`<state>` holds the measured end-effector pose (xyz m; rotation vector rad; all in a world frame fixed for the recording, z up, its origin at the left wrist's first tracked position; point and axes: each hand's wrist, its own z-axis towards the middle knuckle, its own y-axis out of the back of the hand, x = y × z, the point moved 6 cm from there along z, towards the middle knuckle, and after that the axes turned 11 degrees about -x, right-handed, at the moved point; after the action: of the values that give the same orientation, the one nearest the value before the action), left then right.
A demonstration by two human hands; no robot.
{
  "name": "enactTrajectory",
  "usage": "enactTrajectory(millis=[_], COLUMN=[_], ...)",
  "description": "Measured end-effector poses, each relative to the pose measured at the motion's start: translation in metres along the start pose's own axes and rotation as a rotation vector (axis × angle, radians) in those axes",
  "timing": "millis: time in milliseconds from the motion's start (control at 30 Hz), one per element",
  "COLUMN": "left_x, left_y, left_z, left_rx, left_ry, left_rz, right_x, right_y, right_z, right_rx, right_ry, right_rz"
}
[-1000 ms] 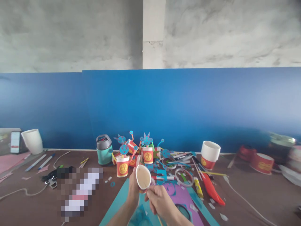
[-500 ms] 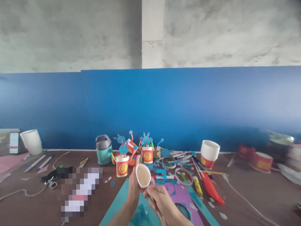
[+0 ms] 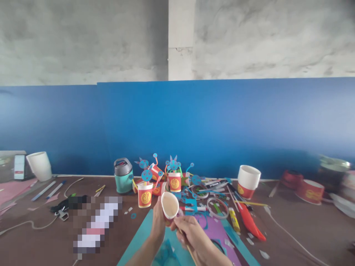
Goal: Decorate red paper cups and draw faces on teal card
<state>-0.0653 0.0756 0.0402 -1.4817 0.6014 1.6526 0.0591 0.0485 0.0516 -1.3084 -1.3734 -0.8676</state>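
Head view: the left hand point(image 3: 158, 221) clasps the left side of a paper cup point(image 3: 170, 205), its mouth tipped towards the camera, over a teal sheet point(image 3: 142, 234). The right hand point(image 3: 190, 231) pinches a thin stick point(image 3: 191, 253) at the cup's near side; whether its tip meets the cup is hidden. More of the stick shows than a second ago while the cup has barely shifted, suggesting careful work there. Farther left stands a decorated cup point(image 3: 144, 195).
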Motion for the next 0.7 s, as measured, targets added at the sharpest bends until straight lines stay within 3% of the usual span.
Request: enactTrajectory(millis=[100,200,367,533,700], left_x=[-0.006,-0.012,-0.006,-0.003,-0.006], left_y=[-0.011,-0.021,-0.030,-0.030,-0.024], left_z=[-0.004,-0.008,-0.014,-0.011,-0.002], left_rx=[0.087,0.174,0.343,0.335,0.207], left_ry=[0.077,0.060,0.030,0.051,-0.029], left_rz=[-0.110,-0.247,-0.236,-0.220,-0.159], right_x=[0.010,0.024,0.036,0.038,0.048], right_y=[0.004,0.015,0.025,0.027,0.035], right_z=[-0.001,-0.002,-0.003,-0.004,-0.016], right_rx=[0.029,-0.024,-0.018,0.043,0.204], right_ry=[0.023,0.075,0.103,0.042,-0.054], right_rz=[-0.091,-0.107,-0.077,-0.153,-0.401])
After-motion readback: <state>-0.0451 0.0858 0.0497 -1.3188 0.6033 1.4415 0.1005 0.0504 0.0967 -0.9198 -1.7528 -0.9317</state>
